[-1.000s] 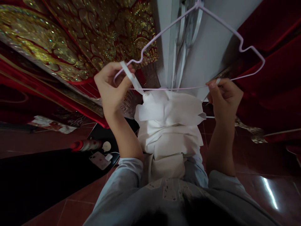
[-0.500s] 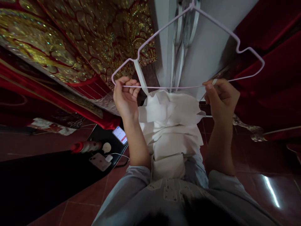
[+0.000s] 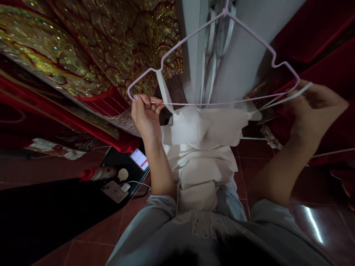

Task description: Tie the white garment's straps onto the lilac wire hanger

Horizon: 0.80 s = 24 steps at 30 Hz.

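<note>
holding a pink hanger point(image 3: 226, 12) by its bottom bar, near the left corner, with the left hand point(image 3: 146, 114), closing thumb and curled fingers lightly around the thin rod. gripping a narrow white right strap point(image 3: 302, 90) in the right hand point(image 3: 317, 101), just beside the hanger's right corner, with bent, partly closed fingers too blurred for telling exactly how firmly. stretching that strap in a straight slant from the fingers down to the right upper corner of a white garment point(image 3: 205, 166). having the left strap point(image 3: 162, 87) looped over the hanger's left notch and running down across the bottom bar to the garment's left side. draping the garment in crumpled folds over pale blue trousers point(image 3: 229, 203), with its upper edge just below the bottom bar. showing a pale cabinet door point(image 3: 255, 33) behind the hanger, sequined gold and red clothing point(image 3: 111, 44) to the left and dark red cloth point(image 3: 327, 44) to the right. carrying, on a black tabletop point(image 3: 83, 199) beyond the left elbow, a lit phone point(image 3: 139, 159), a red-capped bottle point(image 3: 98, 173) lying on its side, a small round pale thing point(image 3: 123, 174) and a second phone point(image 3: 112, 191) with a white charger point(image 3: 125, 187) touching it. catching a bright streak of light on the red tiled floor point(image 3: 313, 225) at right.
</note>
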Available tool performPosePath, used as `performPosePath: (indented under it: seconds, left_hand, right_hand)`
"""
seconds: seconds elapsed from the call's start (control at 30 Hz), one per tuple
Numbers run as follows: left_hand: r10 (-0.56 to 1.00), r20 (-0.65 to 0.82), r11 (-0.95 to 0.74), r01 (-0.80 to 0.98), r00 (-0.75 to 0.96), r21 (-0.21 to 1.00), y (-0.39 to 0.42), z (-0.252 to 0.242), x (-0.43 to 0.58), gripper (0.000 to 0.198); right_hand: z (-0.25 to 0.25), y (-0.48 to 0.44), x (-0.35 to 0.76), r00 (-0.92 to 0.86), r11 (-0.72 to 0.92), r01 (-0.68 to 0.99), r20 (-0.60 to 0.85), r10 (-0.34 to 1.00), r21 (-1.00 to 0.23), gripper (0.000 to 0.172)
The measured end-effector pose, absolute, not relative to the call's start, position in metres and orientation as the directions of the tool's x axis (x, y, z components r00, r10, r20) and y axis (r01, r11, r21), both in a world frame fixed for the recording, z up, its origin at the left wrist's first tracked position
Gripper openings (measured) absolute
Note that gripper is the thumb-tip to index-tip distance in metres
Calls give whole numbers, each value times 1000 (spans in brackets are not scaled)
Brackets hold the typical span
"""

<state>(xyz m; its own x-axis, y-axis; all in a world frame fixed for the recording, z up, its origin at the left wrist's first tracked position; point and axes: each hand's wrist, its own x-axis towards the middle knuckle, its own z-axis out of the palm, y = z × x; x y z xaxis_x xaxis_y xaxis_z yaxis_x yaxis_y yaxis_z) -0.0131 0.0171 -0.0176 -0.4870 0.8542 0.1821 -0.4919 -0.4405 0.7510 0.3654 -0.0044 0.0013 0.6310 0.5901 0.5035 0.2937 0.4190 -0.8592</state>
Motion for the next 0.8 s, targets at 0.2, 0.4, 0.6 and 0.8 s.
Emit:
performPosePath:
  seconds: [0.2, 0.4, 0.6, 0.8]
  left_hand:
    - [850, 141, -408, -464, -508, 787, 16, -14, -10, 64]
    - [842, 183, -448, -468, -508, 762, 17, -18, -13, 60]
    - [835, 191, -453, -447, -516, 771, 19, -24, -12, 58]
    - [818, 293, -525, -435, -495, 732, 19, -37, -12, 53]
  right_hand:
    - [30, 15, 349, 327, 504, 372, 618, 715, -780, 33]
    - [31, 26, 344, 211, 458, 612, 691, 692, -645, 55]
    - [2, 56, 362, 148, 506, 742, 843, 516, -440, 82]
    - [-5, 30, 333, 157, 690, 693, 978, 140, -210, 55]
